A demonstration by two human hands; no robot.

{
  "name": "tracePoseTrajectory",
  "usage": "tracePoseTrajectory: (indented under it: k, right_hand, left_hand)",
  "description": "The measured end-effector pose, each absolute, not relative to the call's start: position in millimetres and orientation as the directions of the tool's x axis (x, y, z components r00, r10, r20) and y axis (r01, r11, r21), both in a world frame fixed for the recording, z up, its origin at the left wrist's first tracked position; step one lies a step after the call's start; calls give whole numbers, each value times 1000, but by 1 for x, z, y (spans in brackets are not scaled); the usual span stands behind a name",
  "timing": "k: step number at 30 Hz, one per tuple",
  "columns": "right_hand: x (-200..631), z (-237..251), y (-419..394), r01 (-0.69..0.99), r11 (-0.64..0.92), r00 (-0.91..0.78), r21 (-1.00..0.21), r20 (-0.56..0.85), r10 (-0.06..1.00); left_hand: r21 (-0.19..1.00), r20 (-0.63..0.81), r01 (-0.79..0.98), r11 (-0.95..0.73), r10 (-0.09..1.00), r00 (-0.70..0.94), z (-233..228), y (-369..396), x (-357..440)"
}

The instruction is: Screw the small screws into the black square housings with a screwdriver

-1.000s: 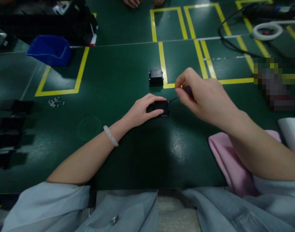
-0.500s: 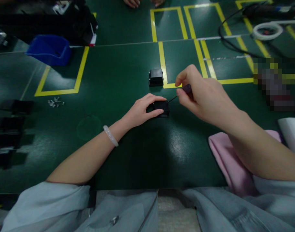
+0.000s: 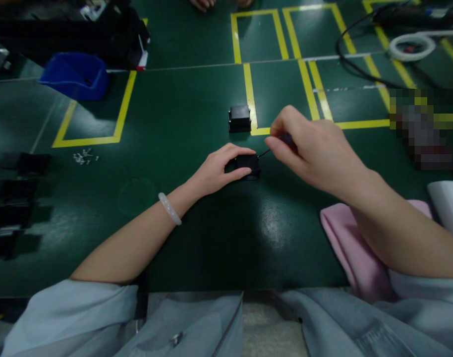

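Observation:
My left hand (image 3: 222,168) grips a small black box (image 3: 248,162) between thumb and fingers, pressing it against the green tabletop. In my right hand (image 3: 304,144) is a screwdriver (image 3: 264,153), its dark handle mostly hidden by the fingers. The thin shaft slants down to the left, and its tip meets the box's right far corner. A second black box (image 3: 240,118) with small metal screws at its sides stands just beyond. Off to the left lies a loose pile of small screws (image 3: 85,157).
Several black boxes (image 3: 14,198) line the left edge. A blue bin (image 3: 76,77) sits farther back beside dark equipment (image 3: 70,34). A pink cloth (image 3: 341,233) lies under my right forearm. Cable (image 3: 360,69) and a white coil (image 3: 411,47) occupy the far right. Another person's hand (image 3: 203,4) shows at the top.
My right hand has turned slightly around the screwdriver, with finger and thumb closing and covering more of the handle. My left hand and the box have stayed in place.

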State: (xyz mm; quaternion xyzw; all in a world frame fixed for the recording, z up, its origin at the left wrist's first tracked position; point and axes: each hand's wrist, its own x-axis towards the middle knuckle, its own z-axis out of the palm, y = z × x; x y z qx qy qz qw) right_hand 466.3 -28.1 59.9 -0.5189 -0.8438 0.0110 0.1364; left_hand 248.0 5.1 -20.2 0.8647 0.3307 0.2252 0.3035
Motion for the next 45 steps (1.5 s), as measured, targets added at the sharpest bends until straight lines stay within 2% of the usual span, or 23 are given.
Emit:
tracePoseTrajectory:
  k: [3, 8, 14, 20, 26, 31, 37, 42, 45]
  right_hand:
    - [467, 59, -28, 882, 450, -418, -140, 210, 884]
    - [467, 59, -29, 858, 462, -411, -224, 241, 879]
    - [467, 59, -27, 874, 460, -425, -160, 210, 881]
    - [466, 59, -28, 857, 462, -414, -229, 228, 881]
    - [466, 60, -28, 880, 451, -421, -151, 196, 886]
    - [465, 62, -30, 875, 440, -399, -204, 212, 892]
    - [465, 64, -31, 886, 442, -415, -142, 184, 891]
    - [465, 63, -29, 877, 427, -389, -221, 198, 900]
    - [465, 62, -28, 883, 434, -402, -182, 188, 896]
  left_hand:
    - [673, 184, 438, -596, 708, 682, -21, 5, 248]
    - [676, 192, 429, -599, 705, 683, -22, 6, 247]
    - [671, 201, 428, -606, 703, 682, -22, 6, 247]
    - [676, 200, 421, -605, 701, 684, -23, 6, 247]
    - [668, 192, 437, -603, 706, 681, -21, 5, 248]
    - [668, 195, 437, -602, 708, 678, -22, 5, 248]
    - [671, 194, 433, -602, 706, 681, -22, 6, 248]
    - [673, 204, 424, -606, 703, 681, -22, 6, 248]
    - [668, 192, 437, -602, 707, 681, -21, 6, 248]
